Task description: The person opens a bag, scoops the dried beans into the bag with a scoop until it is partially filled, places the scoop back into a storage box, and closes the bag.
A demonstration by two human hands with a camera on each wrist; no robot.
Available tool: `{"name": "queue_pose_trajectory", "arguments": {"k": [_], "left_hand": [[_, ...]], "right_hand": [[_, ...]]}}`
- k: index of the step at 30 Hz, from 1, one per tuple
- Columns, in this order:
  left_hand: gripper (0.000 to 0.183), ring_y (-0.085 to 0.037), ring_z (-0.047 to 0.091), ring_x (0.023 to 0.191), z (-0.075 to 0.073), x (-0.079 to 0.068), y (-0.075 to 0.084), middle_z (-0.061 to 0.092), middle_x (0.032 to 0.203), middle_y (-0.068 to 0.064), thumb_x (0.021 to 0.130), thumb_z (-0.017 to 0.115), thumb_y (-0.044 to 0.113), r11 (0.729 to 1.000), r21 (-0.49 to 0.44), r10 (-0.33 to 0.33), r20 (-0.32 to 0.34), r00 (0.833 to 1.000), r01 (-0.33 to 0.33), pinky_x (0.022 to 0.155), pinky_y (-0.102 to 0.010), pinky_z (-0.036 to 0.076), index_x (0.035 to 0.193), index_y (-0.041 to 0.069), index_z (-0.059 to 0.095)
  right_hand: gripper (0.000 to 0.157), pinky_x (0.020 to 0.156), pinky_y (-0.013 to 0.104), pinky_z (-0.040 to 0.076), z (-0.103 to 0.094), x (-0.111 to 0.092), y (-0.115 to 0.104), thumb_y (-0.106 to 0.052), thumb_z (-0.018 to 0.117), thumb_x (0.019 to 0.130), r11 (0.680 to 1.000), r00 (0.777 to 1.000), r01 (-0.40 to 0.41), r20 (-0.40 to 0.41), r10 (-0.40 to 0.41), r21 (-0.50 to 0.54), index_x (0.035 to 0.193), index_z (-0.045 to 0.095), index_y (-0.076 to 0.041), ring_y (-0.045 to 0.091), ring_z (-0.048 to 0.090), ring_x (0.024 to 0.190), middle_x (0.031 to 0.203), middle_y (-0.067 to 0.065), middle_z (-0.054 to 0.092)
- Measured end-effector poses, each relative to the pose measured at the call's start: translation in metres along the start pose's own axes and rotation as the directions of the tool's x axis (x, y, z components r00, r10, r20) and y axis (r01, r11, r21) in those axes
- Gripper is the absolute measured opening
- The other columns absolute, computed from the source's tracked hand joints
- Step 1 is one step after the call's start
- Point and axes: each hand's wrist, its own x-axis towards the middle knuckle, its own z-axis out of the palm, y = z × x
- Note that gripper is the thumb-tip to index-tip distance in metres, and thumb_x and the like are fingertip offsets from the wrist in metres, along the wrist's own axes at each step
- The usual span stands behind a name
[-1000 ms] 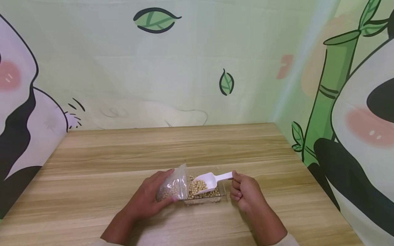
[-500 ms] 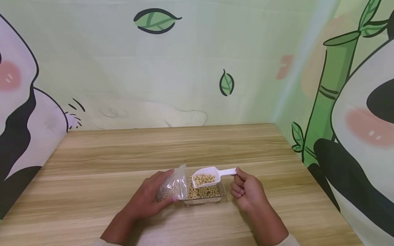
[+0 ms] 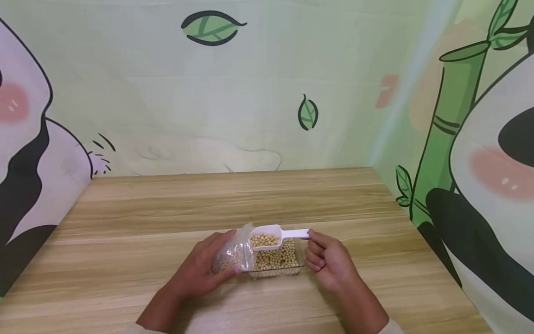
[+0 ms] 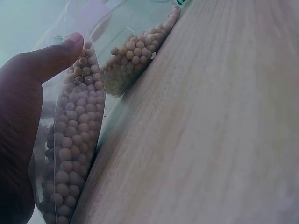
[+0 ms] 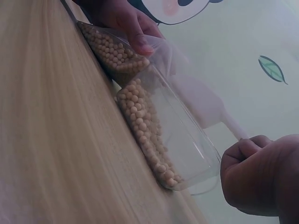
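Note:
My left hand [image 3: 204, 264] grips a clear zip bag [image 3: 232, 253] partly filled with round, pale soybeans, its open mouth facing right. In the left wrist view the thumb presses on the bag [image 4: 74, 121] near its top. My right hand [image 3: 331, 257] pinches the handle end of a white plastic scoop [image 3: 275, 228]. Soybeans [image 3: 263, 240] lie in the scoop, whose front edge is right at the bag's mouth. Below the scoop stands a clear rectangular box [image 3: 300, 260] with more soybeans [image 5: 147, 135] along its bottom, butted against the bag.
Both hands work over a wood-grain table [image 3: 167, 199]. Behind it hangs a pale green backdrop [image 3: 267, 69] with printed leaves, and printed pandas and bamboo are at the sides.
The right hand has lifted the scoop with soybeans up out of the box, levelled it and moved it left to the bag's mouth. The left hand and bag have stayed put.

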Motion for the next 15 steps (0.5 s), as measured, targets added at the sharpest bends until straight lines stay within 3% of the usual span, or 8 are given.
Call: {"name": "queue_pose_trajectory", "arguments": {"k": [3,8,15], "left_hand": [[0.082,-0.026,0.072,0.120,0.000,0.001,0.000,0.073,0.136,-0.007,0.090,0.088,0.037,1.000,-0.005,-0.001,0.003,1.000,0.001,0.097,-0.049,0.061,0.158,0.007,0.054],[0.082,-0.026,0.072,0.120,0.000,0.000,0.000,0.073,0.135,-0.007,0.090,0.088,0.038,1.000,-0.008,-0.001,0.006,1.000,0.001,0.097,-0.049,0.061,0.158,0.007,0.054],[0.081,-0.024,0.072,0.114,0.001,0.000,-0.002,0.074,0.133,-0.008,0.091,0.088,0.038,1.000,-0.008,0.018,-0.009,1.000,-0.018,0.093,-0.047,0.061,0.158,0.006,0.053]], "right_hand": [[0.039,0.054,0.019,0.022,0.003,-0.003,0.002,-0.015,0.042,0.118,0.999,0.999,0.013,0.040,-0.012,-0.039,0.082,0.059,-0.014,0.003,0.030,0.048,0.058,-0.010,0.024],[0.048,0.054,0.017,0.026,0.009,-0.008,0.006,-0.015,0.046,0.117,0.994,0.993,0.032,0.116,-0.019,-0.109,0.071,0.036,-0.021,0.002,0.031,0.048,0.057,-0.011,0.029],[0.049,0.054,0.018,0.029,0.017,-0.015,0.013,-0.015,0.053,0.115,0.964,0.963,0.129,0.261,-0.067,-0.231,0.069,0.036,-0.020,0.000,0.035,0.050,0.057,-0.012,0.031]]}}
